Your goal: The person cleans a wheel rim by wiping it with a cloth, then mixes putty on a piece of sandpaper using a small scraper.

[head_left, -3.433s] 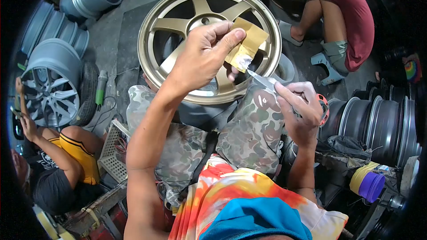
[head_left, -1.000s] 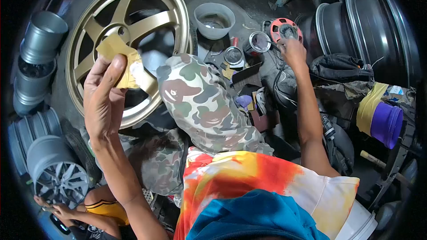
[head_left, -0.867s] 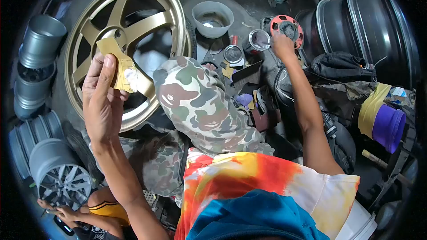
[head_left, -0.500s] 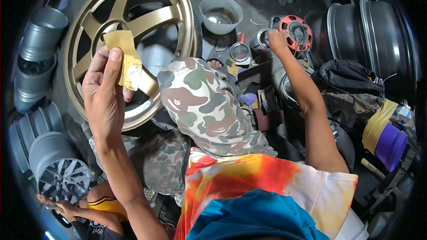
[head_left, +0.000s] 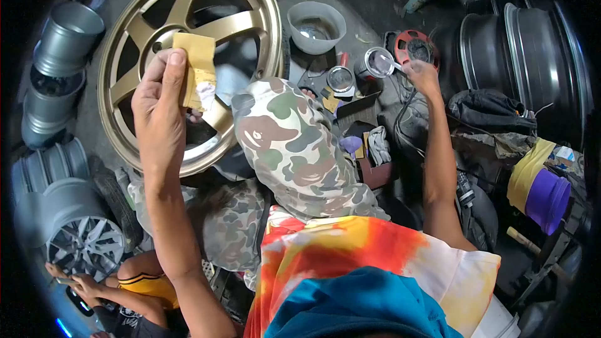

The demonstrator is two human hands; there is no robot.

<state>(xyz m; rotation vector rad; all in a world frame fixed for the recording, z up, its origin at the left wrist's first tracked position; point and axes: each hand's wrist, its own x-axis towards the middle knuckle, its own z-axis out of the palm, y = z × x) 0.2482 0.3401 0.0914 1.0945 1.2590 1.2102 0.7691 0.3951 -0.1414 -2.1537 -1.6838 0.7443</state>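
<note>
Workshop for vehicle wheels. A gold spoked wheel, silver wheel barrels, a grey spoked wheel and a row of dark rims crowd the floor; an open tin and a plastic bowl sit among them.

Yellow paper, gold wheel

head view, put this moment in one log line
left hand: holds yellow sheet, white smear on it | right hand: holds spatula, tip at open can | gold wheel: partly behind yellow sheet
</note>
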